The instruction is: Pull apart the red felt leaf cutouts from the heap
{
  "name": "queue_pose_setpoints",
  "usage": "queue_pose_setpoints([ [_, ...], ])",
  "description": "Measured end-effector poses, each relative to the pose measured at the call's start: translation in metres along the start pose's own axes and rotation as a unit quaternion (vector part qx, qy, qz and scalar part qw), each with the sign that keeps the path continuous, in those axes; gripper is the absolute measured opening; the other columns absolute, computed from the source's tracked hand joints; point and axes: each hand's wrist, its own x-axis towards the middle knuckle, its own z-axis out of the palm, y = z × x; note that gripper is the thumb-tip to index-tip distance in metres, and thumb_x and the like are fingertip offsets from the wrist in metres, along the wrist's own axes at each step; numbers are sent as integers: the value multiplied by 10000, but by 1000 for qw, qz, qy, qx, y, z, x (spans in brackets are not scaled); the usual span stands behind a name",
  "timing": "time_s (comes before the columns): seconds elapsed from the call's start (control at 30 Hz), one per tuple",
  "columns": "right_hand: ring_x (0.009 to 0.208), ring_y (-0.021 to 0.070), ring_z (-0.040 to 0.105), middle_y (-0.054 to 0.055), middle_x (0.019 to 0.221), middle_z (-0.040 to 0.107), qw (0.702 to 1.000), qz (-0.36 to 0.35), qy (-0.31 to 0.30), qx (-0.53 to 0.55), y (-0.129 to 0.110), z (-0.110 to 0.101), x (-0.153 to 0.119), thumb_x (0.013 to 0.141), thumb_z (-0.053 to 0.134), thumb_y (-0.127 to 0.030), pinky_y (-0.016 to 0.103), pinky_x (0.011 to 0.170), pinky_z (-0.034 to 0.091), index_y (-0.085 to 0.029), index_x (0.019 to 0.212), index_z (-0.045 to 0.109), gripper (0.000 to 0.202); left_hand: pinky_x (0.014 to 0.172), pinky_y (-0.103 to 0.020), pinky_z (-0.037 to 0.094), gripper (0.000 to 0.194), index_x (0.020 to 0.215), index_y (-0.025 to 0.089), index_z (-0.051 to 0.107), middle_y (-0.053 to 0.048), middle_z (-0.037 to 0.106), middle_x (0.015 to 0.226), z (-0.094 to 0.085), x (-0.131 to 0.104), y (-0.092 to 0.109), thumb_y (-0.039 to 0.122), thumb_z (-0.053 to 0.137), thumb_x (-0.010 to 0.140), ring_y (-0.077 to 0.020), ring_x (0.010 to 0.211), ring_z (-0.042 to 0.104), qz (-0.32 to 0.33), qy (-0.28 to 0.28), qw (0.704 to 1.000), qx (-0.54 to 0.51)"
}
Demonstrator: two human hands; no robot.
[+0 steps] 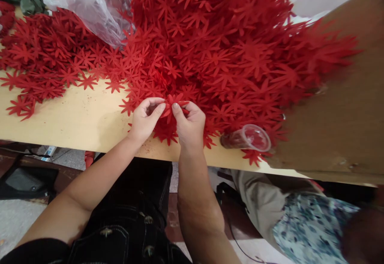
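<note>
Between my two hands is a red artificial flower (170, 103) with narrow, pointed petals. My left hand (147, 118) pinches its left side between thumb and fingertips. On the other side, my right hand (191, 122) grips it, with the thumb on top near the flower's middle. The fingers under the flower are partly hidden. Right behind and below my hands spreads a large heap of the same red flowers (216, 60), reaching close to the table's front edge.
A smaller heap of red flowers (45, 52) lies at the left of the pale table (75, 116). Clear plastic (93, 8) drapes behind it. A transparent cup (256, 137) lies tipped at the right, beside a brown board (336, 136). Another person (312, 220) sits at the lower right.
</note>
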Motion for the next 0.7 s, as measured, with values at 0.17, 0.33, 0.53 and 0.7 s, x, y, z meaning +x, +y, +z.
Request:
queue_pose_setpoints([
  [0.17, 452, 39, 276, -68, 465, 288, 996, -23, 42, -71, -4, 0, -3, 754, 491, -564, 211, 433, 258, -184, 481, 351, 489, 827, -242, 463, 184, 866, 178, 613, -12, 644, 895, 3, -3, 3, 262, 658, 709, -84, 846, 586, -28, -67, 997, -32],
  [0.33, 535, 66, 425, -43, 547, 452, 994, -60, 29, -84, 1, 3, -4, 798, 462, -503, 225, 537, 374, -187, 603, 482, 372, 778, -235, 449, 141, 791, 170, 607, 3, 624, 812, 3, -2, 2, 233, 671, 683, -79, 766, 562, -16, -78, 997, 23],
  [0.53, 722, 109, 529, -3, 725, 556, 992, -85, 54, -82, 9, 6, -1, 757, 555, -381, 278, 734, 437, -188, 745, 543, 194, 746, -236, 437, 58, 695, 163, 570, 14, 597, 728, 2, 2, -1, 196, 603, 729, -72, 698, 529, -1, -27, 997, 70],
  [0.7, 600, 88, 485, -6, 662, 528, 992, -28, 123, -20, 8, -3, 6, 741, 556, -342, 260, 631, 414, -166, 741, 552, 175, 706, -236, 411, 52, 721, 178, 566, 20, 566, 707, -1, 3, 0, 207, 564, 765, -69, 660, 486, 1, -4, 996, 88],
])
